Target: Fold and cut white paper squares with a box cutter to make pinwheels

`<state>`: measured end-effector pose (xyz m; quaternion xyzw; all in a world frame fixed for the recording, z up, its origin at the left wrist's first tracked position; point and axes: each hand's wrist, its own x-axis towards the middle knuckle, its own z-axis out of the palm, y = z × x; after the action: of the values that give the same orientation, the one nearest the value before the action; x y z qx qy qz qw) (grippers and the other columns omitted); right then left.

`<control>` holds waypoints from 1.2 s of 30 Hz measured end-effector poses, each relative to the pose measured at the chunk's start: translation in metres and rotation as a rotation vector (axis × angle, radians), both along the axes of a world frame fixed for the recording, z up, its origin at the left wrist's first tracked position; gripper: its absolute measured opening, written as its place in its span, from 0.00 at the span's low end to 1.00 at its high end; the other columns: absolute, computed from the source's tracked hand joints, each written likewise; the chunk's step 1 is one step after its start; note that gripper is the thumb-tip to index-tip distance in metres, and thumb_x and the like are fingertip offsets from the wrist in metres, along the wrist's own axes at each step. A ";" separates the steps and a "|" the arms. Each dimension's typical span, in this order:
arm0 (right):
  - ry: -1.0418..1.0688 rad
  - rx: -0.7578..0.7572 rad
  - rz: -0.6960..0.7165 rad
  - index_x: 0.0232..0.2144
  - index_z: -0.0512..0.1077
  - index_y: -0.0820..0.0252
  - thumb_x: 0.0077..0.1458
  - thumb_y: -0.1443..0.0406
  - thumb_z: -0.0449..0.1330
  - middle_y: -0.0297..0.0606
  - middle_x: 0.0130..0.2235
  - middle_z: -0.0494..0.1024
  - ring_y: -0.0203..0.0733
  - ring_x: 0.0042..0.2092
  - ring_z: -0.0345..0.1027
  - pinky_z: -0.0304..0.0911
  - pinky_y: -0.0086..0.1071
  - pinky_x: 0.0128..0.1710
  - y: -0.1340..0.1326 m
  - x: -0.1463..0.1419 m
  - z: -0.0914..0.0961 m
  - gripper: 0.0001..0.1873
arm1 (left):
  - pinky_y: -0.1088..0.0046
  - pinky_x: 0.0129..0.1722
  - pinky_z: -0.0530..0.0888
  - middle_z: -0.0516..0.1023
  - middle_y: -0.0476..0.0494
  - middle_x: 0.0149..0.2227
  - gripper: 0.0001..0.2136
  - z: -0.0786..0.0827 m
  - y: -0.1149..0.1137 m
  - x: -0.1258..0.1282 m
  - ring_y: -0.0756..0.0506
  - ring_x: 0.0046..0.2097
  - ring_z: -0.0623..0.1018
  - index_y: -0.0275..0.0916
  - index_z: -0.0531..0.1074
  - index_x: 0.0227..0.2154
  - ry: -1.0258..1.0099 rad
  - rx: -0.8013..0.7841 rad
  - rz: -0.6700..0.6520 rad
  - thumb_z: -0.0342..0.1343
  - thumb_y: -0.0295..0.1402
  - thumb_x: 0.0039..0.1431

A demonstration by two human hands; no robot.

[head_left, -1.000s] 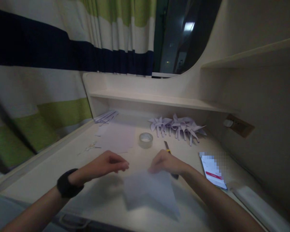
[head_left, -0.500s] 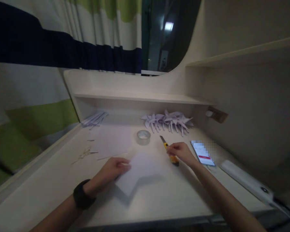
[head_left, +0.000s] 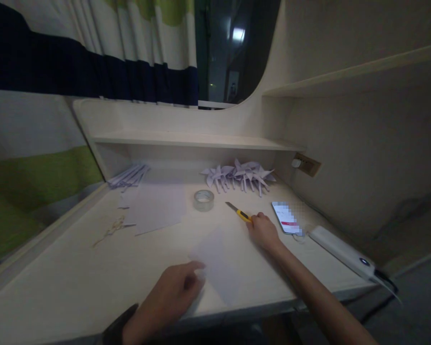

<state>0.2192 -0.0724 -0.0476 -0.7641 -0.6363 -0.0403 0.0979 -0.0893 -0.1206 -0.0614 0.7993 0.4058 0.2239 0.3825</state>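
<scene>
The fingers of the right hand (head_left: 264, 233) are closed over the rear of the yellow utility knife (head_left: 241, 214), whose bare blade points toward the far edge of the desk (head_left: 75, 287). The thumb and forefinger of the left hand (head_left: 175, 293) stand narrow at the left side of a white paper sheet (head_left: 221, 268); a pale patch shows at their tips, but blur hides whether they pinch the paper or only meet beside it. That sheet is close to the desk's front edge, between the two hands, one corner toward the front.

The sheet should be light, thin and limp, quick to slide or crease; a flat pinch at an edge or corner, with a palm to steady it, would suit it best. The knife looks stiff and fairly light, and is safest taken by its yellow handle, well behind the blade.

Beyond, the clear tape roll (head_left: 203, 201) sits toward the middle of the desk, with a larger paper stack (head_left: 161, 201) to its left. Paper strips (head_left: 129, 176) lie in the far left corner, and paper pinwheels (head_left: 242, 175) crowd the far edge toward the right corner; their folded points look fragile, so the stems seem the better hold. A phone (head_left: 282, 215) lies near the right edge
</scene>
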 end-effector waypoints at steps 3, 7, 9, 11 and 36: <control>0.104 0.051 0.090 0.40 0.71 0.67 0.61 0.64 0.48 0.50 0.41 0.69 0.44 0.39 0.68 0.60 0.34 0.43 -0.021 0.012 -0.004 0.15 | 0.57 0.51 0.65 0.75 0.39 0.47 0.14 0.005 -0.002 0.010 0.38 0.50 0.71 0.43 0.72 0.46 0.193 0.384 -0.113 0.49 0.39 0.60; 0.228 0.072 0.312 0.46 0.68 0.66 0.60 0.68 0.47 0.48 0.43 0.69 0.44 0.44 0.66 0.59 0.34 0.47 -0.052 0.019 -0.009 0.15 | 0.48 0.60 0.51 0.61 0.39 0.61 0.26 0.005 0.002 0.030 0.35 0.63 0.56 0.44 0.59 0.58 0.292 0.604 -0.280 0.50 0.45 0.59; 0.250 0.059 0.409 0.49 0.67 0.65 0.59 0.69 0.48 0.48 0.44 0.69 0.45 0.45 0.64 0.58 0.35 0.49 -0.066 0.019 -0.008 0.17 | 0.49 0.59 0.53 0.63 0.39 0.60 0.26 0.004 0.001 0.035 0.36 0.61 0.59 0.44 0.59 0.58 0.316 0.596 -0.275 0.49 0.48 0.60; 0.250 0.047 0.474 0.51 0.66 0.64 0.59 0.70 0.48 0.48 0.44 0.69 0.45 0.46 0.63 0.58 0.36 0.50 -0.078 0.020 -0.006 0.19 | 0.54 0.57 0.57 0.67 0.38 0.57 0.24 0.005 0.000 0.037 0.38 0.58 0.64 0.42 0.63 0.55 0.300 0.583 -0.246 0.49 0.49 0.59; 0.277 -0.033 0.691 0.49 0.71 0.58 0.53 0.74 0.53 0.44 0.43 0.71 0.45 0.45 0.64 0.59 0.36 0.47 -0.111 0.025 0.005 0.22 | 0.72 0.30 0.60 0.76 0.44 0.32 0.13 0.017 0.020 0.032 0.44 0.34 0.73 0.39 0.68 0.32 0.326 0.507 0.166 0.54 0.45 0.56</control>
<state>0.2444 -0.1833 -0.0422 -0.5042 -0.8379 0.1092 0.1784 -0.0571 -0.1009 -0.0445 0.8588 0.4568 0.2174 0.0811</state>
